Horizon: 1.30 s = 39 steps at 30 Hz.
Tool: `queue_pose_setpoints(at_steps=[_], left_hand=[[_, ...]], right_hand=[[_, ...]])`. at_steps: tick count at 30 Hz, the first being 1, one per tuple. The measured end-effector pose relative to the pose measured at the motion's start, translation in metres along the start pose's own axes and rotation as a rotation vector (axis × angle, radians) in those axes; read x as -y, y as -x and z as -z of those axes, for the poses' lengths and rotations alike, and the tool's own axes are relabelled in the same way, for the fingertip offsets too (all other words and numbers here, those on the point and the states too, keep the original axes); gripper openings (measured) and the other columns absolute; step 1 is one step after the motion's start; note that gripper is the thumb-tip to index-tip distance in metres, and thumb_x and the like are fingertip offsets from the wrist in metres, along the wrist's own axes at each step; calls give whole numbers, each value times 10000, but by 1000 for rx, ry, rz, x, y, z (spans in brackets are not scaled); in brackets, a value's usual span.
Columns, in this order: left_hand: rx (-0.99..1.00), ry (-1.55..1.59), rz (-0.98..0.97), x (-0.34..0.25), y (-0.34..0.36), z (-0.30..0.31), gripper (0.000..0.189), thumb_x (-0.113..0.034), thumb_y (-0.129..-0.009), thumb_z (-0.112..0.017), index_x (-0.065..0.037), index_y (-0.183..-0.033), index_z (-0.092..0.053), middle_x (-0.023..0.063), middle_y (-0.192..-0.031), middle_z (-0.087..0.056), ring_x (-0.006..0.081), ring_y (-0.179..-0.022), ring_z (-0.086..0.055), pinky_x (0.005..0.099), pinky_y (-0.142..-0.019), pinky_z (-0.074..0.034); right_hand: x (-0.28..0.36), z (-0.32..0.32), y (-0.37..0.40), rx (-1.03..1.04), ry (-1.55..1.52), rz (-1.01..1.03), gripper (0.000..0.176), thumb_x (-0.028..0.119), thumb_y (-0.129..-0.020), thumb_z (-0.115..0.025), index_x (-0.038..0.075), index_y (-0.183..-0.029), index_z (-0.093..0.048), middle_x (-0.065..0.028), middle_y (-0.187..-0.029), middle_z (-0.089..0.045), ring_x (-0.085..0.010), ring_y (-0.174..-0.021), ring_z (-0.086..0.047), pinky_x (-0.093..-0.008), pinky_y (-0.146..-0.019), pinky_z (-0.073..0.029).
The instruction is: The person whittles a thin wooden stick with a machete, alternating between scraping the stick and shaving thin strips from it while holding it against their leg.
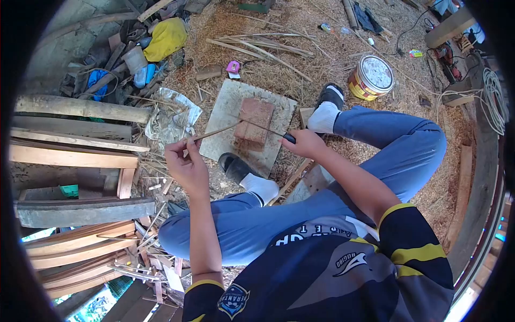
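Observation:
My left hand [186,161] pinches one end of a thin brown strip [217,131], which reaches up and right over a reddish block [255,119]. My right hand [304,144] is closed round the black handle of a thin-bladed tool [263,127]. The blade points left, and its far part crosses the strip's end above the block. Under the block lies a pale square board [222,110] on the ground, between my two feet.
Long thin strips [263,45] lie beyond the board, near a pink object [233,67]. A lidded bucket [371,78] stands by my right foot. Stacked timber [75,155] lines the left side, and coiled rope [493,102] hangs at right.

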<state>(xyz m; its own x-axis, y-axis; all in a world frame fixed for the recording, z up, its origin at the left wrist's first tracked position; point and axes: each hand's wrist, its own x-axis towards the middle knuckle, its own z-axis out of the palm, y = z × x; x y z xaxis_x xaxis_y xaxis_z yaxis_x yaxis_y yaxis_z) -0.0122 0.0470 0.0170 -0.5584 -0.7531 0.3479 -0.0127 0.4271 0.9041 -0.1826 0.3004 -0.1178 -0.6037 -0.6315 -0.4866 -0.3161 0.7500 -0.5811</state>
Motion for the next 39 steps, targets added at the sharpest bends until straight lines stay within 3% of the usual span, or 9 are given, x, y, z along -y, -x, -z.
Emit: queue_pose_setpoints(at_steps=[7, 10, 13, 16, 22, 28, 34, 39], left_hand=[[21, -11, -34, -1, 4, -1, 104, 35, -1021, -589, 52, -1054, -492, 157, -1060, -602, 222, -1000, -703, 330, -885, -645], [40, -18, -32, -1, 6, -1, 106, 38, -1021, -586, 53, -1055, -487, 158, -1060, -600, 238, -1027, -710, 335, -894, -644], [46, 3, -48, -2, 2, -2, 110, 39, -1018, -590, 51, -1054, -487, 158, -1058, -604, 249, -1051, -713, 337, -900, -642], [51, 24, -35, -1, 8, -3, 111, 41, -1016, -592, 51, -1055, -488, 157, -1064, -602, 250, -1062, -713, 333, -899, -641], [63, -14, -74, 0, 6, 1, 96, 45, -1018, -586, 55, -1054, -497, 151, -1080, -588, 233, -1046, -713, 320, -881, -644], [25, -15, -78, -7, 11, -4, 100, 40, -1011, -601, 52, -1048, -509, 135, -1057, -598, 213, -1022, -715, 300, -853, -647], [4, -43, -87, -3, 7, -1, 106, 29, -1011, -607, 51, -1049, -510, 126, -1030, -600, 208, -978, -725, 278, -797, -648], [6, -39, -71, -4, 8, -3, 102, 29, -1013, -605, 49, -1045, -510, 143, -1024, -618, 207, -980, -724, 282, -795, -644]], right_hand=[[-5, -2, 1, -22, 20, -20, 615, 601, -944, -549, 20, -948, -750, -254, -931, -739, -432, -930, -719, -526, -857, -558], [-22, -14, -12, -74, 47, -62, 635, 615, -953, -555, 10, -902, -741, -261, -801, -710, -443, -801, -710, -521, -774, -554], [-13, -10, -7, -88, 67, -17, 638, 611, -953, -555, 3, -906, -741, -254, -795, -715, -439, -791, -713, -518, -774, -558], [2, 8, 7, 24, 3, -34, 606, 601, -943, -558, 29, -963, -758, -237, -985, -750, -415, -964, -725, -522, -874, -555], [-6, -4, -5, 17, 26, -113, 612, 613, -942, -561, 30, -942, -749, -253, -973, -739, -427, -958, -714, -524, -873, -547], [24, 3, 15, -24, -47, 98, 616, 617, -940, -567, 26, -918, -740, -257, -908, -733, -448, -913, -713, -536, -835, -552], [-10, 1, -7, 2, 79, -71, 608, 606, -944, -569, 21, -911, -732, -255, -889, -729, -448, -891, -712, -542, -833, -551], [4, -2, 10, -6, -19, 48, 611, 605, -945, -561, 24, -970, -748, -254, -925, -733, -443, -919, -712, -531, -828, -553]])
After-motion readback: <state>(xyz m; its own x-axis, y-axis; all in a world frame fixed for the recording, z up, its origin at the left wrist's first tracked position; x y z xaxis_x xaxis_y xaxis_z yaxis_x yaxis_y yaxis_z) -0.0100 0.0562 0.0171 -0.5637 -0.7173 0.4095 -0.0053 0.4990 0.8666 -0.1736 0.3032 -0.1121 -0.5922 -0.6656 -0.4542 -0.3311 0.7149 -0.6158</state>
